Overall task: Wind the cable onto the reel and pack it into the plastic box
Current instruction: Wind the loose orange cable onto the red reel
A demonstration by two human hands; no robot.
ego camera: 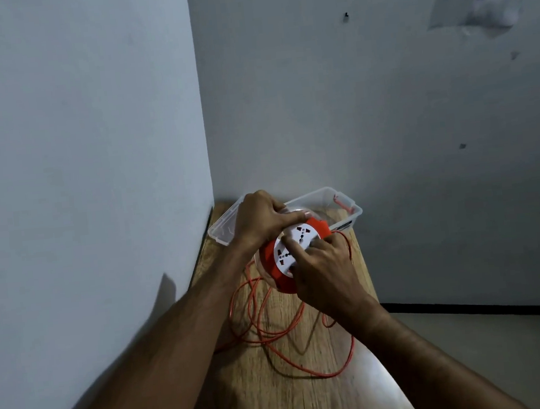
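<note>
Worktop (300, 396), narrow wooden, runs away from the person into a wall corner. Plastic box (351, 211), clear, open-topped, sits at the far end against the wall, just beyond both hands. Cable (310, 363), orange, mostly unwound, lies in loose loops on the worktop nearer the person, below and behind the hands; one strand rises to the reel's right side. Reel (294, 253), orange with a white socket face tilted toward the camera, is held between the hands above the worktop, just in front of the box. Left hand (260, 220) curls over its top far edge, gripping. Right hand (327, 278) grips the lower right rim, fingers on the face. Winding likely pulls slack up from the near side.
</note>
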